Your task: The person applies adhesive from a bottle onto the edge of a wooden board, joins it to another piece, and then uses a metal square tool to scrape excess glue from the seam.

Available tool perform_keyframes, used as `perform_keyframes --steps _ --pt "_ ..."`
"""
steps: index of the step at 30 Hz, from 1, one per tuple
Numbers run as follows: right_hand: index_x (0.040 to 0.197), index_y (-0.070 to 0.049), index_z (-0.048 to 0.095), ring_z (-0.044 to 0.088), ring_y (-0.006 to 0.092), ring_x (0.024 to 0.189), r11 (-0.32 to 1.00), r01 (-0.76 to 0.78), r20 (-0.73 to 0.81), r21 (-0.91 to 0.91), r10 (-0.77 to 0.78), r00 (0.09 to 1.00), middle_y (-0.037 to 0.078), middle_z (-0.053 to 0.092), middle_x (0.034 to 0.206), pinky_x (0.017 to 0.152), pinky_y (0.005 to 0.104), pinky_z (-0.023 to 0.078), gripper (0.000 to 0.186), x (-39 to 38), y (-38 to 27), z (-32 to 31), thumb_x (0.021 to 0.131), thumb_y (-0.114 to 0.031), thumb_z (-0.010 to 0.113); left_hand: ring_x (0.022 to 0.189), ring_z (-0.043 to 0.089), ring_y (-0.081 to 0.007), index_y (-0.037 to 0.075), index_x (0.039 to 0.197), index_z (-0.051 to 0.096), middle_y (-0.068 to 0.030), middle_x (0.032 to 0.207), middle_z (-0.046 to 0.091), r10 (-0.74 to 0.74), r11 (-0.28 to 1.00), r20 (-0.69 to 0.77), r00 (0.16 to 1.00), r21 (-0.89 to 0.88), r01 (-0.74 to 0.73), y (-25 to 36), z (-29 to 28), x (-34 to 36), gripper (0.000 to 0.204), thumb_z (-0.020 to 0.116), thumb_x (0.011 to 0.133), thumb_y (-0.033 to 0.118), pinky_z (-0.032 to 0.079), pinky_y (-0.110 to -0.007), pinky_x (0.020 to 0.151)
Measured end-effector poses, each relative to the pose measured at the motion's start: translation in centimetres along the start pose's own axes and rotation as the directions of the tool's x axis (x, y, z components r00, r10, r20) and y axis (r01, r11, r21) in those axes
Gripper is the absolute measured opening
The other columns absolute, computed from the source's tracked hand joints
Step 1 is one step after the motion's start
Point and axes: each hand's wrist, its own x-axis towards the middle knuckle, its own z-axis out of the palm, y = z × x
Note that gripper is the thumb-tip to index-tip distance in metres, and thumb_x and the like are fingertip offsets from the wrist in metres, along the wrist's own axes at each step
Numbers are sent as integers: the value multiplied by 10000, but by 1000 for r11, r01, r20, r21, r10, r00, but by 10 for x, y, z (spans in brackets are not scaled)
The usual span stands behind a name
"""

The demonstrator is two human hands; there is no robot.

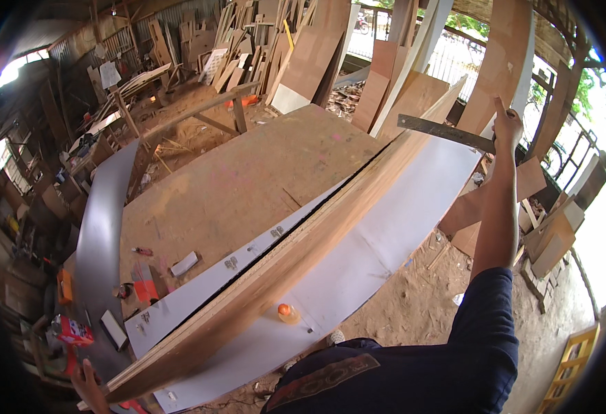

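Note:
A long wooden board (303,255) stands on edge diagonally across the worktable (247,159), between white panels (392,234). My left hand (89,386) grips the board's near end at lower left. My right hand (506,127), arm stretched out, is closed on a flat dark metal strip (448,131) at the board's far end. Several small hinge-like fittings (230,263) lie on the narrower panel, and a small bottle (289,313) with an orange cap is beside the board.
A grey curved sheet (103,228), small tools and red packages (75,331) lie at the left. Leaning timber and sheets (303,62) line the back. A wooden trestle (210,117) stands behind the table, plywood offcuts (551,241) at the right, and a yellow slatted frame (572,366) lower right.

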Motion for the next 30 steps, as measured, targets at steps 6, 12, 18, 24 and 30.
perform_keyframes --steps 6,12,18,24,30 --pt "655 -106 564 474 77 486 961 67 26 267 -76 997 -14 484 534 500 267 386 547 -18 -45 -28 846 -533 848 505 439 -103 57 770 565 11 609 436 -490 812 21 872 -352 465 -16 18 0 472 604 1042 441 320 -320 474" --pt "639 -117 513 460 41 486 851 358 -10 384 -383 923 -40 479 549 479 233 378 500 -29 -83 -37 882 -385 858 1283 607 -452 99 1380 628 -239 1421 622 -121 989 87 989 93 113 -3 -2 0 592 762 804 129 515 -501 1034" --pt "676 -114 512 467 45 476 705 403 8 583 -501 865 -30 489 557 465 227 364 400 -35 -113 -23 967 -223 765 1297 606 -429 121 1419 603 -247 1461 594 -211 978 200 957 43 206 -14 -4 -8 664 801 786 152 496 -517 1063" --pt "658 -73 544 438 28 475 665 422 43 616 -563 825 -38 493 531 456 240 319 362 -25 -130 5 914 -151 787 514 389 -108 46 783 576 7 608 420 -471 800 0 882 -422 427 -8 24 8 471 622 1041 436 280 -329 493" --pt "660 -67 566 435 29 467 657 424 52 623 -577 815 -42 508 531 450 246 318 337 -16 -138 22 902 -141 789 520 381 -91 40 792 559 10 615 392 -456 804 -18 890 -438 403 -1 23 14 458 607 1058 409 264 -332 493"
